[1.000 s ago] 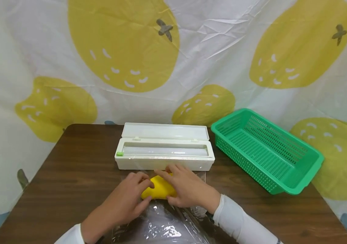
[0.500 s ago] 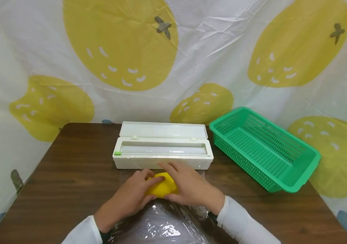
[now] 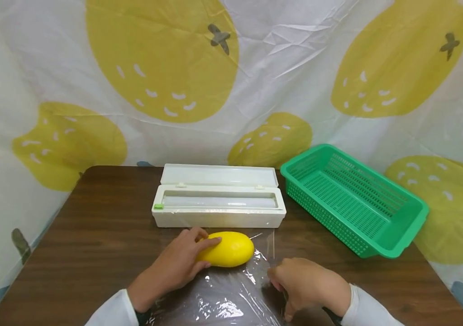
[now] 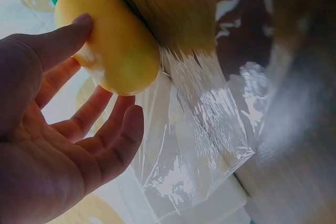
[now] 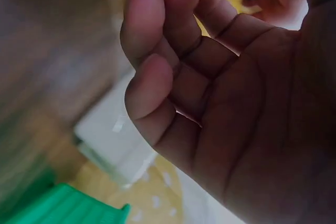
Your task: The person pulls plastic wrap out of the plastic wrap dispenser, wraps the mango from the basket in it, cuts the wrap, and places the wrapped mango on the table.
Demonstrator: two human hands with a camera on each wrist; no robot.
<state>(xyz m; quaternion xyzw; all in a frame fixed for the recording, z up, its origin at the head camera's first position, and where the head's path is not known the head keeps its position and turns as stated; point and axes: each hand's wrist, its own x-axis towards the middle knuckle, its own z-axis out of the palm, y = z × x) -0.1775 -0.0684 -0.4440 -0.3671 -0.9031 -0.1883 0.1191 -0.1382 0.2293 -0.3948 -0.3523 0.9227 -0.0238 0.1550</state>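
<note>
A smooth yellow oval melon-like fruit [image 3: 231,249] lies on its side on clear plastic wrap [image 3: 223,294], which is spread over the table in front of a white wrap dispenser [image 3: 219,219]. With thumb on the near side and fingers round the far side, my left hand [image 3: 176,258] holds the fruit's left end; the left wrist view shows this grip on the fruit [image 4: 107,38]. My right hand [image 3: 306,283] is away from the fruit, by the right edge of the wrap. In the right wrist view its fingers [image 5: 149,85] bend loosely, with nothing seen between them.
The dispenser's lid [image 3: 219,175] stands raised, with a roll of wrap [image 3: 219,201] inside and a small green slider [image 3: 159,206] at its left. A green perforated basket [image 3: 412,242] is at the back right. A lemon-print cloth [image 3: 276,86] hangs behind the brown table [image 3: 105,235].
My right hand has let go of the fruit and moved right and toward me, to the edge of the wrap. The left hand has kept its hold, and more of the fruit shows.
</note>
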